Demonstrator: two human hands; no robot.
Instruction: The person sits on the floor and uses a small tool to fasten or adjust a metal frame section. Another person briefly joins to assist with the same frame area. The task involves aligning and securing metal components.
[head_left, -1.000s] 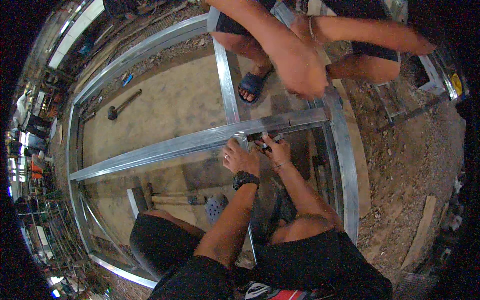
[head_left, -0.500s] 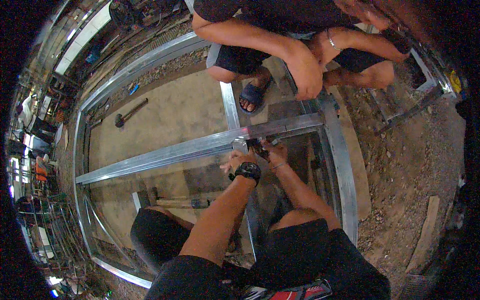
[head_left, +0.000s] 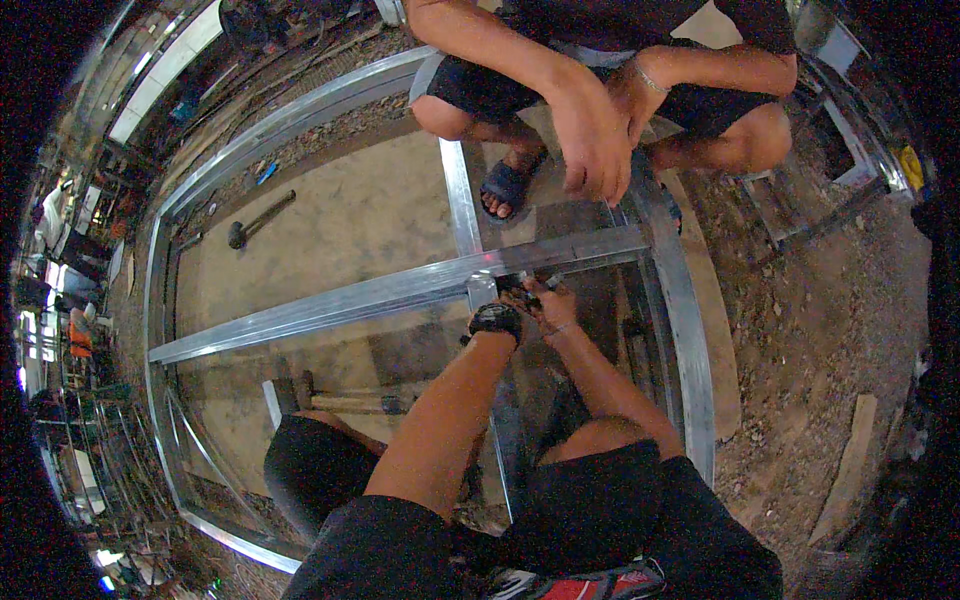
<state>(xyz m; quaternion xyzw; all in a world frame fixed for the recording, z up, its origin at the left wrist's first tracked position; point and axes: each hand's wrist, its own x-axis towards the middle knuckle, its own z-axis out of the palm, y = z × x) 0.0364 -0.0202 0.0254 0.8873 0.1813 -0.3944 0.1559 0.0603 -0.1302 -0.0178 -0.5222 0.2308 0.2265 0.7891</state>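
The person seems to be working where the bars meet. The right hand [head_left: 556, 304] is closed round a small metal thing [head_left: 553, 282], just below the long bar [head_left: 350, 302]. The left hand [head_left: 512, 300] is mostly hidden by the short bar [head_left: 482, 288]; I cannot tell its grip. Next calls for steady fingers.

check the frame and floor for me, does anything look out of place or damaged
Nothing looks plainly spilled or damaged. Slightly odd: a mallet-like tool lies loose on the brown surface inside the metal frame, toward the upper left. The outer rails look bowed, but that is likely the fisheye lens.
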